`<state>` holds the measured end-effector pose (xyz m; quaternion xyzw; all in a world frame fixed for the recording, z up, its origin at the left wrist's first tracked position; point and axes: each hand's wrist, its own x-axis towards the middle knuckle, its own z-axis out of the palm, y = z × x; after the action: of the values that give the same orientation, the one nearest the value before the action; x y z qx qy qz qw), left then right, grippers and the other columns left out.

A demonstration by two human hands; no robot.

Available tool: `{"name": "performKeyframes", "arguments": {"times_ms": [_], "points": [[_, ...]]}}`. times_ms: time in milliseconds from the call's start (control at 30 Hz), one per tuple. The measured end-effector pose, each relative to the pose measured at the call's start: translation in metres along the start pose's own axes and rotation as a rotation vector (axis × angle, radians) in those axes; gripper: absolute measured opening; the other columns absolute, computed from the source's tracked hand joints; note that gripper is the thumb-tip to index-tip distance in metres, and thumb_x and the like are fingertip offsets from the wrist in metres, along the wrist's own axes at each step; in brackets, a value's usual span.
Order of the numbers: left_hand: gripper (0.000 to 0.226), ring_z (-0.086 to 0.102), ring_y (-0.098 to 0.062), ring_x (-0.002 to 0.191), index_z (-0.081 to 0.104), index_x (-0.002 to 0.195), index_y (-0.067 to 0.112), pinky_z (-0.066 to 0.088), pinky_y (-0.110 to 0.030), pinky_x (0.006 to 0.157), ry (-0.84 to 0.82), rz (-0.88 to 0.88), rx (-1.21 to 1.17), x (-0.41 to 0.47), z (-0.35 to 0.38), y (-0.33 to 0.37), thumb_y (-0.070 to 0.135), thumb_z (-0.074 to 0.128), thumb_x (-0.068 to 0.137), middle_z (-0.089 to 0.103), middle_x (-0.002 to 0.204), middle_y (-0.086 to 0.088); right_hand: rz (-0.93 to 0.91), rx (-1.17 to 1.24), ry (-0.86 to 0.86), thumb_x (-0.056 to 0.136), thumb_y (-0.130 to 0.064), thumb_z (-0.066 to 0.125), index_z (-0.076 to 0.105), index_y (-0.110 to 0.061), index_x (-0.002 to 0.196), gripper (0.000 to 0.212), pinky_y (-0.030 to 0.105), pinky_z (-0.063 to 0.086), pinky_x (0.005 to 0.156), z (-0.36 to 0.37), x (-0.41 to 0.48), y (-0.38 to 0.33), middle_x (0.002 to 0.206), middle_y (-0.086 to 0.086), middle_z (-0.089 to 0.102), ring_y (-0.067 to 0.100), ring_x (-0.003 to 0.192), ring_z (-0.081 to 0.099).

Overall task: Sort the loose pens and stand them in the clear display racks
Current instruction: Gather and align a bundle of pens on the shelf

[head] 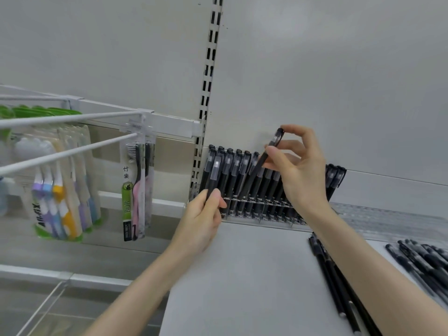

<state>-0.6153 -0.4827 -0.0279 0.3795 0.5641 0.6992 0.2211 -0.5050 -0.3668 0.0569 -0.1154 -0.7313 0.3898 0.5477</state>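
A clear display rack (257, 218) stands against the back panel of the shelf, filled with several black pens (236, 175) standing upright. My right hand (299, 170) pinches one black pen (271, 147) near its cap, tilted, with its lower end among the racked pens. My left hand (206, 214) grips another black pen (214, 177) at the rack's left end. Loose black pens (334, 275) lie on the shelf under my right forearm, and several more loose pens (421, 260) lie at the right edge.
The grey shelf (242, 275) spreads in front of the rack. Another clear rack (388, 220) lies along the back right. To the left, white hooks (72, 147) carry packs of toothbrushes (60, 202). A slotted upright (208, 76) runs up the back wall.
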Motion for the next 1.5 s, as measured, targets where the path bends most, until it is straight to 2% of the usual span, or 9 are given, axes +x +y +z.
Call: {"name": "performKeyframes", "arguments": {"times_ms": [367,500,633,833,933,1100,1300,1400,1500], "points": [[0.034,0.014,-0.006,0.038,0.041,0.073,0.013,0.013,-0.011,0.035,-0.054,-0.070,-0.067,-0.003,0.001,0.004,0.034,0.037,0.100,0.021,0.049,0.005,-0.069,-0.128,-0.028,0.089,-0.004,0.063,0.052,-0.024,0.111,0.032,0.037,0.059,0.075,0.017,-0.001,0.020,0.088,-0.005,0.060,0.017,0.073,0.069],[0.034,0.014,-0.006,0.038,0.041,0.073,0.013,0.013,-0.012,0.035,-0.070,-0.074,-0.054,-0.003,0.001,0.004,0.034,0.038,0.099,0.022,0.049,0.005,-0.045,-0.231,-0.072,0.086,-0.009,0.068,0.057,-0.031,0.106,0.031,0.041,0.056,0.079,0.017,-0.004,0.027,0.081,-0.003,0.066,0.019,0.076,0.068],[0.034,0.016,-0.007,0.038,0.042,0.074,0.012,0.014,-0.013,0.034,-0.083,-0.074,-0.018,-0.003,0.001,0.005,0.034,0.039,0.099,0.023,0.049,0.005,-0.027,-0.361,-0.140,0.086,-0.010,0.068,0.063,-0.023,0.109,0.027,0.031,0.054,0.078,0.015,-0.005,0.033,0.075,-0.007,0.067,0.009,0.073,0.065],[0.033,0.017,-0.006,0.039,0.045,0.078,0.011,0.016,-0.015,0.035,-0.107,-0.066,0.013,-0.001,0.001,0.003,0.034,0.038,0.100,0.024,0.053,0.003,-0.029,-0.471,-0.142,0.088,-0.021,0.066,0.064,-0.023,0.114,0.026,0.039,0.054,0.077,0.011,-0.009,0.033,0.075,-0.001,0.069,0.014,0.071,0.067],[0.031,0.022,-0.005,0.039,0.046,0.078,0.009,0.019,-0.013,0.037,-0.153,-0.023,0.067,0.001,0.003,-0.001,0.029,0.037,0.100,0.029,0.057,0.001,0.007,-0.354,-0.135,0.090,-0.026,0.064,0.065,-0.019,0.105,0.018,0.038,0.055,0.073,0.009,-0.018,0.022,0.071,0.000,0.069,0.013,0.068,0.067],[0.030,0.026,-0.005,0.043,0.046,0.088,0.002,0.023,-0.014,0.041,-0.251,0.111,0.178,-0.002,0.005,-0.005,0.029,0.037,0.100,0.033,0.060,0.001,0.174,-0.039,-0.288,0.085,-0.006,0.068,0.063,-0.010,0.107,0.023,0.024,0.056,0.069,0.007,-0.026,0.009,0.076,0.004,0.073,0.013,0.071,0.070],[0.025,0.028,-0.010,0.040,0.051,0.092,0.002,0.024,-0.020,0.037,-0.272,0.151,0.147,-0.004,0.004,-0.001,0.026,0.046,0.098,0.036,0.056,-0.005,0.241,0.085,-0.319,0.087,0.002,0.061,0.061,-0.008,0.115,0.030,0.027,0.058,0.068,0.004,-0.030,0.002,0.082,0.013,0.072,0.020,0.073,0.071],[0.027,0.034,-0.013,0.037,0.059,0.094,0.013,0.029,-0.019,0.037,-0.267,0.117,0.155,-0.005,0.005,-0.002,0.031,0.040,0.100,0.043,0.053,-0.003,0.249,0.138,-0.332,0.087,0.004,0.061,0.061,-0.010,0.112,0.029,0.031,0.059,0.074,0.004,-0.029,0.000,0.089,0.017,0.072,0.024,0.082,0.071],[0.029,0.044,-0.014,0.041,0.061,0.094,0.016,0.037,-0.024,0.041,-0.281,0.096,0.143,-0.005,0.006,-0.003,0.031,0.038,0.100,0.050,0.054,0.001,0.225,0.109,-0.289,0.084,0.004,0.065,0.061,-0.012,0.107,0.028,0.031,0.059,0.072,0.005,-0.028,-0.002,0.081,0.015,0.072,0.024,0.078,0.071]]}}
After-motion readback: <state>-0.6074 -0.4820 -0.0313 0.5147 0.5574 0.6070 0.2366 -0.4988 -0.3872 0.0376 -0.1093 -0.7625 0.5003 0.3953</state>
